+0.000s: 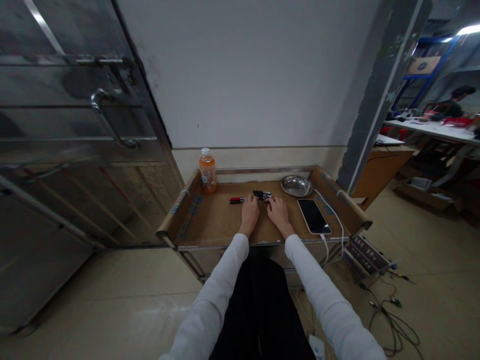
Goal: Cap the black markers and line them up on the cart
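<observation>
My left hand (250, 214) rests low over the cardboard lining, fingers curled down around a red pen and a black pen (236, 201) whose ends stick out on its left. Close beside it on the right is my right hand (278, 212), its fingers closed at the end of a dark pen; the fingertips are partly hidden. Just beyond both hands lie several black pens (261, 193), side by side and roughly crosswise. The pens are small here, so their exact contact with the fingers is hard to see.
The cart top (213, 227) is lined with cardboard, with raised sides. An orange drink bottle (207, 172) stands back left. A round metal dish (296, 185) and a phone (314, 216) with a white cable lie right. Electrical equipment (369, 257) and wires are on the floor.
</observation>
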Demonstrator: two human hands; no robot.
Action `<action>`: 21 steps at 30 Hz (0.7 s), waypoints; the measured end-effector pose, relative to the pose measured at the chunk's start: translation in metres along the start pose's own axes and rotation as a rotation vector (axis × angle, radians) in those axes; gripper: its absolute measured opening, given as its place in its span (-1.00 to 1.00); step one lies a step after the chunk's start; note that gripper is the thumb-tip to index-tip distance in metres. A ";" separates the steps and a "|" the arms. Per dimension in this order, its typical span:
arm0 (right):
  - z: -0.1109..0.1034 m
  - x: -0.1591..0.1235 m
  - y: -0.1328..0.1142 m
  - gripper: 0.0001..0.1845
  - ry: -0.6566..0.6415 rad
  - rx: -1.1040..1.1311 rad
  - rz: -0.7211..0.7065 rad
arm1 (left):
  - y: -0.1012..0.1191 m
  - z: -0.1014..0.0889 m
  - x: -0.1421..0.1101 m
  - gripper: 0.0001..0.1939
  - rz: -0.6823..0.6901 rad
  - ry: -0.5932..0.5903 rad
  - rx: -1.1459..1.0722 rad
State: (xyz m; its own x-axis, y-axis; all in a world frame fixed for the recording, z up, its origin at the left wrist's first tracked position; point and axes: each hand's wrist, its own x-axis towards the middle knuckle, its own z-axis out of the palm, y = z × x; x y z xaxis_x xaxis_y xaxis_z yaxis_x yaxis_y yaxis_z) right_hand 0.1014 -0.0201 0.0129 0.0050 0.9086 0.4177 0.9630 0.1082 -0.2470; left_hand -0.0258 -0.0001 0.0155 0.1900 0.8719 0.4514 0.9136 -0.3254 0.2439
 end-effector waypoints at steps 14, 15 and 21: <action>0.007 0.002 -0.006 -0.75 0.035 -0.076 -0.016 | -0.004 0.014 0.002 -0.76 0.055 -0.055 -0.158; 0.008 0.002 -0.006 -0.76 0.035 -0.062 -0.028 | -0.005 0.014 0.002 -0.77 0.058 -0.054 -0.170; 0.012 0.003 -0.003 -0.77 0.043 -0.034 -0.034 | -0.006 0.014 0.001 -0.77 0.071 -0.054 -0.208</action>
State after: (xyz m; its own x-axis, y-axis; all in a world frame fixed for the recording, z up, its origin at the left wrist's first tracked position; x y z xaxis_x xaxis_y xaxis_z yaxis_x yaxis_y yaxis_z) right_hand 0.0958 -0.0127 0.0048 -0.0170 0.8863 0.4628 0.9714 0.1243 -0.2023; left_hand -0.0258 0.0076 0.0021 0.2748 0.8607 0.4286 0.8045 -0.4499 0.3878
